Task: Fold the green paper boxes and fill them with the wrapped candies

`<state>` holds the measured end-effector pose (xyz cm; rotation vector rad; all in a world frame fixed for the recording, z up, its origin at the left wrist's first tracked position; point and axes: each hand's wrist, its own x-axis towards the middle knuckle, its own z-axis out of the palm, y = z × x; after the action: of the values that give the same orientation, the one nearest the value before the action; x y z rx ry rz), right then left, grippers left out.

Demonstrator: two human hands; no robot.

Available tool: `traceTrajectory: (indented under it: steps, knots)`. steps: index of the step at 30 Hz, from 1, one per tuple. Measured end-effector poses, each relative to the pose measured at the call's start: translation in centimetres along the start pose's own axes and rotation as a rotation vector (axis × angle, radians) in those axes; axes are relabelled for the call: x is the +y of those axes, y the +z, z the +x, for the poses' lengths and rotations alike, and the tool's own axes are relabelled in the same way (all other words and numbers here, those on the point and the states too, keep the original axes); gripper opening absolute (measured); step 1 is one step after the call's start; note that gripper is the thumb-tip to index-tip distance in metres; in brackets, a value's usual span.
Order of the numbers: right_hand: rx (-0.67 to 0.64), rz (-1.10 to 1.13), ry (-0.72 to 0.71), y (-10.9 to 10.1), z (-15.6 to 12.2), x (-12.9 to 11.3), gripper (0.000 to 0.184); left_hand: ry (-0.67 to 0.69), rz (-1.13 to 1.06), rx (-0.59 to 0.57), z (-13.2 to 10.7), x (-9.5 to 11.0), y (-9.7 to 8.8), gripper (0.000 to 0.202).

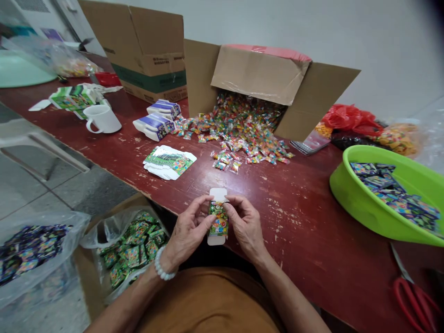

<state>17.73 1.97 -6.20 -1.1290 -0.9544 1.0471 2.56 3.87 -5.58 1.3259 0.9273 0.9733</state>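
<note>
Both hands hold a small green printed carton (218,221) upright at the table's front edge, its white flaps showing at top and bottom. My left hand (191,226) grips its left side with thumb and fingers. On the right side, the thumb and fingers of my right hand (245,224) pinch it near the top flap. Beyond the hands lies a stack of flat green cartons (169,162). Wrapped candies (243,134) spill from a tipped cardboard box (258,76) further back.
A white mug (102,119), purple cartons (156,124) and a tall cardboard box (149,69) stand back left. At right are a green basin (367,210) of dark packets and red-handled scissors (411,296). Bags of green packets (135,249) and purple packets (31,249) sit below, left.
</note>
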Motion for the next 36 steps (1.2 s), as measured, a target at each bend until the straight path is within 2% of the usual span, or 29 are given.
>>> traceTrajectory:
  steps: [4, 8, 10, 13, 16, 19, 22, 23, 25, 27, 29, 32, 36]
  knots:
    - [-0.064, -0.106, 0.027, -0.5, 0.3, 0.1, 0.021, -0.133, -0.134, -0.026, 0.2, 0.5, -0.2, 0.030]
    - [-0.141, 0.090, 0.243, -0.9, 0.8, 0.5, 0.025, -0.211, -0.185, -0.028, 0.2, 0.4, -0.3, 0.025]
    - [-0.156, 0.182, 0.304, -0.9, 1.0, 0.7, 0.026, -0.206, -0.189, -0.034, 0.2, 0.2, -0.3, 0.024]
    - [-0.116, 0.228, 0.317, -0.9, 1.2, 0.7, 0.031, -0.170, -0.163, -0.063, 0.3, 0.2, -0.5, 0.022]
    - [-0.193, 0.201, 0.330, -1.0, 1.2, 0.4, 0.038, -0.124, -0.102, -0.074, 0.3, 0.5, -0.8, 0.021]
    - [-0.246, 0.022, 0.230, -1.2, 0.9, 0.0, 0.020, -0.106, -0.107, -0.037, 0.4, 0.7, -0.9, 0.022]
    - [-0.192, -0.175, 0.033, -1.2, 0.7, -0.3, 0.015, -0.166, -0.277, 0.039, 0.5, 0.7, -0.8, 0.033]
    - [-0.176, -0.210, -0.023, -1.1, 0.6, -0.4, 0.014, -0.202, -0.347, 0.041, 0.5, 0.6, -0.7, 0.038]
    - [-0.147, -0.237, -0.097, -1.1, 0.5, -0.6, 0.013, -0.294, -0.463, -0.029, 0.3, 0.5, -0.3, 0.041]
    - [-0.143, -0.260, -0.131, -1.1, 0.4, -0.8, 0.012, -0.400, -0.538, -0.158, 0.1, 0.3, 0.1, 0.042]
    - [-0.194, -0.313, -0.168, -1.2, 0.4, -1.0, 0.014, -0.481, -0.565, -0.243, -0.1, 0.1, 0.5, 0.052]
    - [-0.320, -0.354, -0.220, -1.5, 0.3, -1.5, 0.014, -0.486, -0.545, -0.214, -0.1, 0.1, 1.0, 0.058]
    - [-0.286, -0.324, -0.111, -1.5, 0.5, -1.7, 0.015, -0.465, -0.493, -0.172, 0.2, 0.3, 1.4, 0.059]
